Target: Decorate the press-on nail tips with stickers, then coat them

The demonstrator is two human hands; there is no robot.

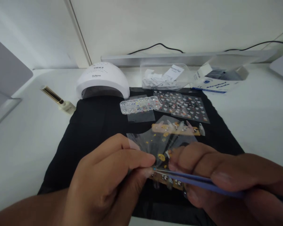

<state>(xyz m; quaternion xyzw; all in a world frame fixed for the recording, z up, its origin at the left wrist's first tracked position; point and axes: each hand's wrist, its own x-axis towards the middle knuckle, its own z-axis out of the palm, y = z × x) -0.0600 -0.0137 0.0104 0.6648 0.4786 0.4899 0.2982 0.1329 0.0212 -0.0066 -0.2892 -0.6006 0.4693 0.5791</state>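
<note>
My left hand (108,175) pinches the edge of a clear sticker sheet (153,144) with yellow designs. Between the fingers of my right hand (217,172) are blue tweezers (198,182), whose tips meet a tiny blue piece (154,168) beside my left fingertips. Right-hand fingers also touch the sheet's right part. Beneath the hands, a wooden strip (176,184) carries nail tips with silver beads, partly hidden. Farther back lies a second wooden strip (174,129) holding several decorated nail tips, partly seen through the sheet.
On the black cloth (91,122) lie a gem case (140,105) and a patterned sticker sheet (181,105). Behind stand a white lamp (102,78), a clear tray (165,78) of pads and an alcohol pad box (220,78). A polish bottle (67,106) lies at left.
</note>
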